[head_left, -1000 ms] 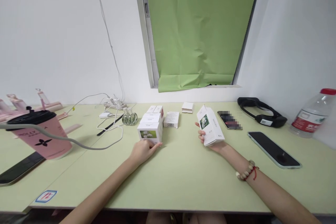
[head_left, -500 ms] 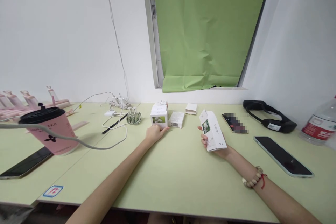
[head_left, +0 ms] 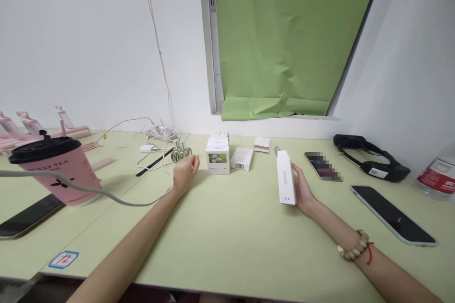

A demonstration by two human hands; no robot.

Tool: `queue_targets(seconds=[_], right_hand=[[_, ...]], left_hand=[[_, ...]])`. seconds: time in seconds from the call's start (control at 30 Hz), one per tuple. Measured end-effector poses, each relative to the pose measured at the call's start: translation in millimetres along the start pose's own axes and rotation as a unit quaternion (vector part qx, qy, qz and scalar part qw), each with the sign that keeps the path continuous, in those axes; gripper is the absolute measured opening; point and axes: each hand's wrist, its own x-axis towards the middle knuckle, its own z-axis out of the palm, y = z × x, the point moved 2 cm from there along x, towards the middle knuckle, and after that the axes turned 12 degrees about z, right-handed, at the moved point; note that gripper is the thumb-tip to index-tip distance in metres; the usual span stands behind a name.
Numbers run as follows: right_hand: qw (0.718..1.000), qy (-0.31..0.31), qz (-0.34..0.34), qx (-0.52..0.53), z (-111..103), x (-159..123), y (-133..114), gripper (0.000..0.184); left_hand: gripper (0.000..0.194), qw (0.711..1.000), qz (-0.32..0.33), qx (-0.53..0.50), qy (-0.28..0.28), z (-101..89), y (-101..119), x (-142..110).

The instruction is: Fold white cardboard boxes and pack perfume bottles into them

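Pale green surface [head_left: 227, 241], pushed up to a white wall with a green blind [head_left: 287, 42] over the window. One white box [head_left: 286, 180] is up off it, gripped in the right hand [head_left: 302, 191], with what looks like a flap poking out at its far end. Over to its left, another box lies flat [head_left: 242, 158], and beside that stands a tidy row of boxes [head_left: 218, 163]. So I'd call it partway: row looks sorted, held box looks unfinished. Left hand [head_left: 184, 171] has curled fingers right by some small glass bottles [head_left: 181, 150]; can't tell if it's holding one. Those bottles sit outside the boxes, so probably left to deal with. Further out: teal-edged phone [head_left: 393, 215], pink cup [head_left: 62, 170].
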Motion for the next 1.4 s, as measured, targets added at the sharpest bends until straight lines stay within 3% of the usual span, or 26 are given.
queue_targets(seconds=[0.1, 0.17, 0.27, 0.4, 0.7, 0.8, 0.97, 1.17, 1.4], right_hand=[[0.999, 0.035, -0.031, -0.004, -3, 4, 2, 0.039], [0.999, 0.034, -0.038, -0.01, -5, 6, 4, 0.04], [0.999, 0.032, -0.037, -0.017, -6, 8, 5, 0.042], [0.999, 0.031, -0.032, -0.025, -5, 8, 5, 0.043], [0.996, 0.045, -0.045, -0.067, -8, 11, 6, 0.046], [0.989, 0.058, -0.1, -0.091, -6, 9, 5, 0.043], [0.962, 0.028, -0.223, -0.153, 1, 6, 3, 0.04], [0.929, 0.043, -0.298, -0.215, 2, 5, 0, 0.05], [0.905, 0.046, -0.315, -0.281, 5, -1, 1, 0.047]], left_hand=[[0.032, 0.995, -0.05, 0.056, 0.068, -7.2, -29, -1], [0.04, 0.986, -0.11, 0.083, 0.089, -7.5, -44, -2], [0.044, 0.98, -0.173, 0.063, 0.073, -2.7, -57, -2], [0.032, 0.98, -0.186, 0.039, 0.065, 1.5, -60, -1], [0.042, 0.992, -0.101, 0.028, 0.071, 6.9, -57, 0], [0.037, 0.993, -0.067, 0.014, 0.099, 7.9, -57, 1], [0.042, 0.995, 0.001, -0.039, 0.089, 12.4, -57, 5], [0.057, 0.988, -0.079, -0.039, 0.126, 4.7, -48, 2], [0.036, 0.981, -0.18, -0.016, 0.065, -11.9, -9, -9]])
